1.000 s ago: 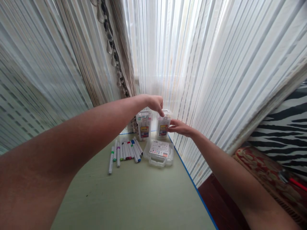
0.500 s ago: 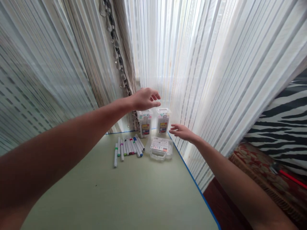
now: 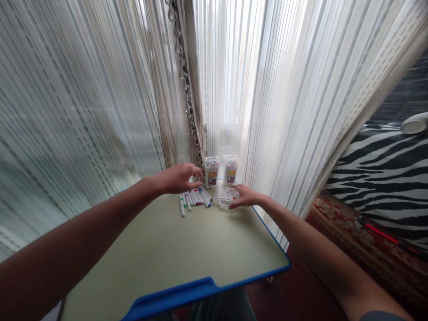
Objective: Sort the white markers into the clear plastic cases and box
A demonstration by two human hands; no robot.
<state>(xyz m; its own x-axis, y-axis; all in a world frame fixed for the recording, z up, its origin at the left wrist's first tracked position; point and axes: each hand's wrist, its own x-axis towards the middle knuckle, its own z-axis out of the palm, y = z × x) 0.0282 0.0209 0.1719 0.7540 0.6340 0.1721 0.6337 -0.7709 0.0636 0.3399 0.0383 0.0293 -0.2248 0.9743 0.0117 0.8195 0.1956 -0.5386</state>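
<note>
On the surface [image 3: 160, 254], markers [image 3: 197, 197] lie left of a flat case [image 3: 226, 194], while two upright boxes [image 3: 211, 174] stand side by side behind them, before the curtain [image 3: 287, 89].

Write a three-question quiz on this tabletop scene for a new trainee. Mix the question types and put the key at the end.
1. Which is the person's bare right hand nearest to?
A) the black-and-white zebra-striped cloth
B) the flat, clear plastic case
C) the long, beaded curtain strand

2. True or false: the loose, white cylindrical markers with coloured bands lie to the left of the flat case, as the person sees it.

3. How many upright, clear plastic boxes stand at the back of the pale green table?

Key: 1. B; 2. True; 3. Two.
</note>
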